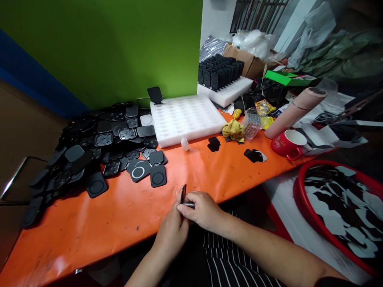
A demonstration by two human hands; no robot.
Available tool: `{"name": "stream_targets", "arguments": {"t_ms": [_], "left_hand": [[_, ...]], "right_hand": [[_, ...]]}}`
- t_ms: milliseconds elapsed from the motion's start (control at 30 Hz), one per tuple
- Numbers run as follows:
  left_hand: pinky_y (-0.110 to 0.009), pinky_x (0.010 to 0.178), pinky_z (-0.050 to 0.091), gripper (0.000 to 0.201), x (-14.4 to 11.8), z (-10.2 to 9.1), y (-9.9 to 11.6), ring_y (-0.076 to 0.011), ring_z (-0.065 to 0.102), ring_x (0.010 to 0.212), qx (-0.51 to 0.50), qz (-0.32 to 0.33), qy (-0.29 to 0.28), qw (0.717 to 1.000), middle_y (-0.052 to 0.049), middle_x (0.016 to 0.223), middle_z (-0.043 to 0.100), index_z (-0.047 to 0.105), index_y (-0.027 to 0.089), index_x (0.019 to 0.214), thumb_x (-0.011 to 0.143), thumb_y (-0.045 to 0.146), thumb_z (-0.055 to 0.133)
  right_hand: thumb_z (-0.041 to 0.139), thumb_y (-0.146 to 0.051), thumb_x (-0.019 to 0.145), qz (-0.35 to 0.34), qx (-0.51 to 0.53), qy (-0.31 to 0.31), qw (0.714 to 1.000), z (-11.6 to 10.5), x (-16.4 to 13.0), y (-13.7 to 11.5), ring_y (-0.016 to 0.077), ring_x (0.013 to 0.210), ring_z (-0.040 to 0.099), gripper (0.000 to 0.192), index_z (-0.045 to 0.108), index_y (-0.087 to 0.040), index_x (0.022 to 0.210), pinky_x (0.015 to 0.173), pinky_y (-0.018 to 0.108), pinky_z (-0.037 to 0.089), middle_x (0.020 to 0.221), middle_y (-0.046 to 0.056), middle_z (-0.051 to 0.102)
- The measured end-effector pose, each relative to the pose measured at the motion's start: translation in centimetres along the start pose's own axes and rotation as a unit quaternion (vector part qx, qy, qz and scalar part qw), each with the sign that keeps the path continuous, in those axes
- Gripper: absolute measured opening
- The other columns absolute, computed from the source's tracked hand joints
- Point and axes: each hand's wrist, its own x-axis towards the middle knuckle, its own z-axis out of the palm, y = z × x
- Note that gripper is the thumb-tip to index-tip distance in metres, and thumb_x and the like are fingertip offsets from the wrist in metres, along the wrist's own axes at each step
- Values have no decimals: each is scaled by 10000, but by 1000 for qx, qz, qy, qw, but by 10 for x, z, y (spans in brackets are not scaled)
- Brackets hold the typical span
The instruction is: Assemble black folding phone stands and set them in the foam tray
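Black piece (183,193): it stands nearly on edge between the two hands, above the front border of the orange counter (197,175).
Step in hand: it seems to be close work on this piece with the ribbed rod (189,205) (whether the rod touches it, I cannot tell).
Next move: in my judgement, it calls for a steady support from the left and a small, controlled motion of the right fingers.
Left hand (174,224): closed around the piece, with the fingers pointing forward; the wrist is low and the forearm rises from the bottom edge.
Right hand (204,210): the thumb and the curled fingers pinch the rod, which lies almost level; the forearm comes in slanting from the lower right.
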Motion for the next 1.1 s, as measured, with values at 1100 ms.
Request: {"name": "stream_targets", "arguments": {"t_ms": [1100], "left_hand": [[-388,954,365,534,-5,0,-8,-225,418,1192,10,16,27,999,-82,1349,397,210,238,1371,866,252,384]], "right_hand": [[308,-207,903,-19,-169,-24,985,-18,-2,-7,150,737,549,258,556,-159,851,668,259,397,811,52,591]]}}
